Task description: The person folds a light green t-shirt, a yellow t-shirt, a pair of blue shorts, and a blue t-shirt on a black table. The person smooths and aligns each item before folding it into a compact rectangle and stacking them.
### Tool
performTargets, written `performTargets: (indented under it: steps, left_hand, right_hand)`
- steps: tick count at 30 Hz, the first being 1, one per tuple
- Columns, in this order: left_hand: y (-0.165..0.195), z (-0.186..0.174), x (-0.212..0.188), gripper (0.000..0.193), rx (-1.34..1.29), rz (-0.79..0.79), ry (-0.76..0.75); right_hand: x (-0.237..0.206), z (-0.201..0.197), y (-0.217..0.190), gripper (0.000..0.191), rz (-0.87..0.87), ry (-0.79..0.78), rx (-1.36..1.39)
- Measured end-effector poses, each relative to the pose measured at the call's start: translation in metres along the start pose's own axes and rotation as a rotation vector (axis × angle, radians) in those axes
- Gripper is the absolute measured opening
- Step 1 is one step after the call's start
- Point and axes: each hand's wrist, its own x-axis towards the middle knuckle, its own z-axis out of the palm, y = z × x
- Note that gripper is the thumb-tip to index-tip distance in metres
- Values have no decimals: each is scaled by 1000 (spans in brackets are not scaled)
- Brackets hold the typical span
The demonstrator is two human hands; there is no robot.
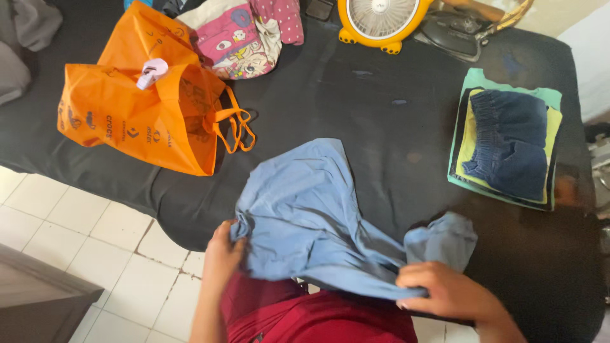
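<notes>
Clearly crumpled, the pale blue garment [305, 216] hangs clenched between left hand [221, 254] and right hand [445, 292].

Open dark tabletop [381, 127] lies between orange bag [140, 108] and folded stack [508, 146].

both hands grip a light blue garment [311, 216] at the near edge of the black-covered worktop [356, 101]: the left hand [222, 254] bunches its left edge, the right hand [445, 292] pinches a fold on its right. an orange bag [133, 114] lies to the far left. a folded stack of clothes [505, 143], dark blue shorts on top, sits to the right. a yellow fan [381, 19] stands at the far edge.
</notes>
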Motion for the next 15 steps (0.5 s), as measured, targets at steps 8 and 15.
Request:
performTargets:
  steps: [8,15]
  left_hand:
    - [65,-103,-5,53,-1368,-22,-164]
    - [164,-139,132,26,-1251,562,208]
  right_hand:
    - [-40,-97,-8,6,-697,3,432]
    - [29,-191,-54,13,-359,1179,-540]
